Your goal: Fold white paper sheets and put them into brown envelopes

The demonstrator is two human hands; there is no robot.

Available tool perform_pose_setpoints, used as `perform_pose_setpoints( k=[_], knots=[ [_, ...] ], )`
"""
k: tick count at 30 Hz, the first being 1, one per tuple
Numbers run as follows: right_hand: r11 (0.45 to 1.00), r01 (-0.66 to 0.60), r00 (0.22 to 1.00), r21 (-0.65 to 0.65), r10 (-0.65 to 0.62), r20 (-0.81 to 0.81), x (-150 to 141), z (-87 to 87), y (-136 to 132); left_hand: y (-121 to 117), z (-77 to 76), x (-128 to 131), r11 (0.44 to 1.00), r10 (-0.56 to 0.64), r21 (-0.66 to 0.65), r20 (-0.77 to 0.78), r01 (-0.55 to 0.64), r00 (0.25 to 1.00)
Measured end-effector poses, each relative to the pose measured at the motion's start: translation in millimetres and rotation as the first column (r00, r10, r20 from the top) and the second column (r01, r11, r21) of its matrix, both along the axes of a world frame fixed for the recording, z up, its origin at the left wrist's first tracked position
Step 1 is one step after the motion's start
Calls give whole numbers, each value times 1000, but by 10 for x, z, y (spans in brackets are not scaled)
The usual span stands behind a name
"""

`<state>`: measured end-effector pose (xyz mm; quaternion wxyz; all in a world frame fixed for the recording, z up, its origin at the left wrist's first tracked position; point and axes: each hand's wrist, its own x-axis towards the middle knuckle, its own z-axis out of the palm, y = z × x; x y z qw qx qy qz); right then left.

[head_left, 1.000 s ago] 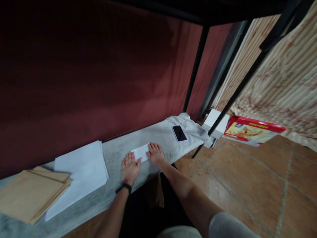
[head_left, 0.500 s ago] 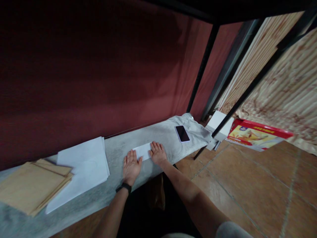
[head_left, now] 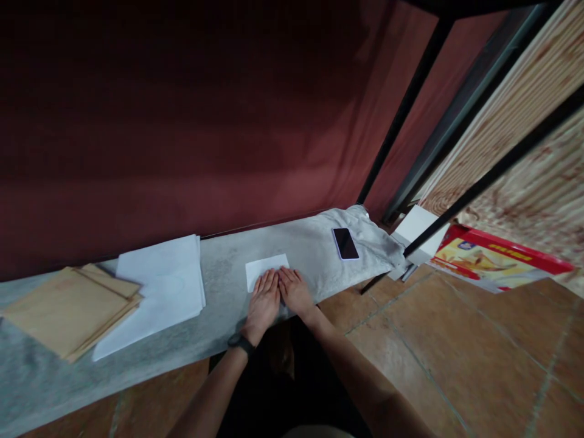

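A small white sheet of paper (head_left: 262,267), which looks folded, lies on the grey cloth-covered surface (head_left: 223,255). My left hand (head_left: 264,302) rests flat on its near part, fingers stretched out and pointing away from me. Right beside it, my right hand (head_left: 295,292) lies flat over the near right part of the same paper. The fingertips of both hands almost meet. Both hands hide the paper's near edge. Nothing is gripped in either hand.
Left of my hands lie a stack of white paper sheets (head_left: 176,280) and several brown paper envelopes (head_left: 68,310). A phone (head_left: 345,244) rests to the right. Black metal posts (head_left: 406,109) stand at the right end. A red-yellow box (head_left: 497,258) sits on the tiled floor.
My hands have come together from the paper's two ends onto its near part. More of the paper's far side shows. The whole view has shifted slightly.
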<state>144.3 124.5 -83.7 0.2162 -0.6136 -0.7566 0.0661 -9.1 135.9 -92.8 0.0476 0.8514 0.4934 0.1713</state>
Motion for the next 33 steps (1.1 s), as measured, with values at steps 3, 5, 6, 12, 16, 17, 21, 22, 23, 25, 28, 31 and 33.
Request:
perform_pose_setpoints(
  k=[3, 5, 6, 12, 16, 17, 21, 22, 23, 25, 28, 31, 33],
  knots=[
    [1000, 0, 1000, -21, 0, 20, 20, -18, -88, -119, 2, 21, 996, 67, -61, -42, -69, 997],
    [999, 21, 999, -26, -20, 36, 83, -16, -133, -177, 22, -88, 990, 113, -73, -70, -118, 991],
    [999, 31, 999, -28, -29, 42, 116, -12, -149, -195, 40, -164, 988, 130, -72, -84, -136, 988],
    [997, 59, 997, -40, -58, 41, 175, -5, -170, -78, 235, -471, 989, 77, -108, -223, -103, 972],
    [997, 65, 997, -51, -62, 43, 152, 21, -162, 80, 369, -391, 990, 11, -135, -263, -48, 965],
    [996, 65, 997, -56, -63, 45, 149, 32, -161, 101, 400, -363, 990, -1, -137, -267, -37, 964],
    [995, 72, 996, -70, -69, 51, 108, 75, -154, 121, 533, -294, 990, -49, -138, -288, 9, 956],
    [995, 70, 996, -69, -67, 51, 84, 84, -150, 117, 570, -286, 991, -58, -136, -293, 18, 954],
    [996, 64, 997, -68, -61, 47, 53, 96, -144, 112, 610, -280, 991, -64, -133, -298, 25, 952],
    [997, 38, 999, -70, -36, 31, -20, 131, -124, 95, 700, -267, 992, -70, -121, -304, 34, 950],
    [996, 10, 1000, -88, -9, 2, -131, 241, -69, 47, 869, -248, 996, -61, -87, -309, 36, 949],
    [993, 24, 1000, -116, -23, 8, -185, 401, 15, -21, 1061, -255, 998, -46, -54, -295, 31, 954],
    [988, 68, 985, -142, -89, -150, -188, 495, 81, -54, 1161, -294, 1000, -3, 5, -171, 4, 985]
  ],
)
